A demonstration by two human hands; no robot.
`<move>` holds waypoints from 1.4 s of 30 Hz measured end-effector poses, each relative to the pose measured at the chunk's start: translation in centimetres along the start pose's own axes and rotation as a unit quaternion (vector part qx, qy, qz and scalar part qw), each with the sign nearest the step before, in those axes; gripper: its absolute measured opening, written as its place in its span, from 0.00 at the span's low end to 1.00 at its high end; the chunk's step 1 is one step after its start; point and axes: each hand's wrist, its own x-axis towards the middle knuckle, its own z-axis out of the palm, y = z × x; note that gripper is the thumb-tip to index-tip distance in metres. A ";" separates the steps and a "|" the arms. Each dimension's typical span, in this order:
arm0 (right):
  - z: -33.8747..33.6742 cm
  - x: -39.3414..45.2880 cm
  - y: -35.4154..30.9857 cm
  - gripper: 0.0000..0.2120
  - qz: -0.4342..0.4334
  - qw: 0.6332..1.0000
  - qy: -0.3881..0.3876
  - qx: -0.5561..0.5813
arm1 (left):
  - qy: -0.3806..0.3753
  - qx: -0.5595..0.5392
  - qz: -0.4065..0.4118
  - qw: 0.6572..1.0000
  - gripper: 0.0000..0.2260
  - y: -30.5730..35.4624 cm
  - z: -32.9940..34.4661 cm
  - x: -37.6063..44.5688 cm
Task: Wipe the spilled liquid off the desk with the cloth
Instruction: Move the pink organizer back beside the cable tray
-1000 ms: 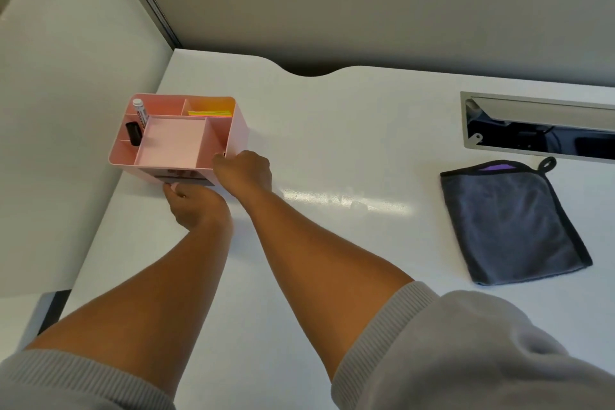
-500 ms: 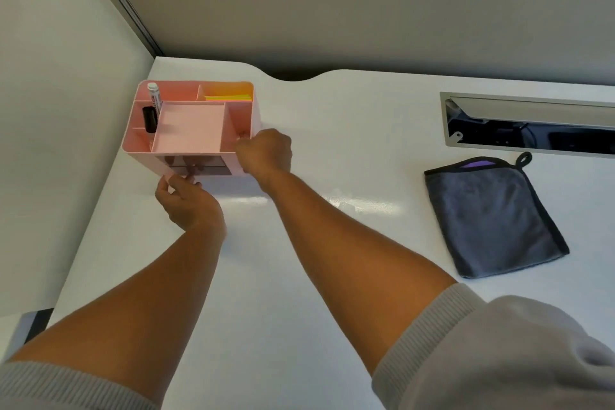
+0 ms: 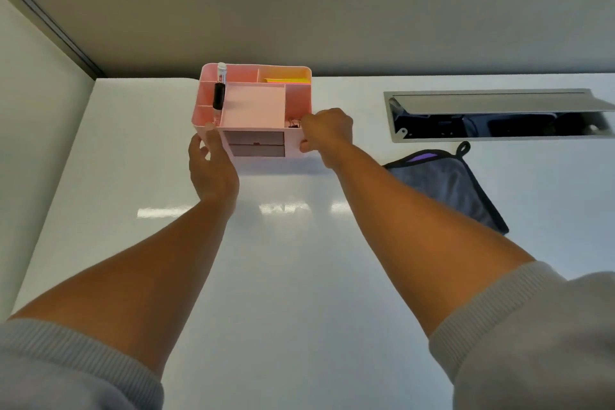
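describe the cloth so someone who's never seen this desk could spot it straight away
Start at the long metal cable slot set into the white desk on the right. Just in front of its near edge lies the cloth, flat on the desk and partly hidden behind the right forearm. It is the only soft thing there: dark grey, with black trim, a small hanging loop at its far corner and a flash of purple.
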 end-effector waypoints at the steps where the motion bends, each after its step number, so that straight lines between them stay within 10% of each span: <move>1: -1.1 0.7 0.4 0.07 0.004 1.000 0.014 -0.007 | -0.023 0.017 0.014 0.999 0.29 0.2 0.8 -0.4; 9: -7.0 4.8 3.6 0.11 0.040 0.995 0.089 -0.004 | -0.140 0.093 0.023 0.986 0.32 1.5 7.9 -2.8; 42: -12.0 6.6 7.9 0.10 0.069 0.982 0.135 0.112 | -0.230 0.127 0.086 0.961 0.26 0.7 12.2 -7.3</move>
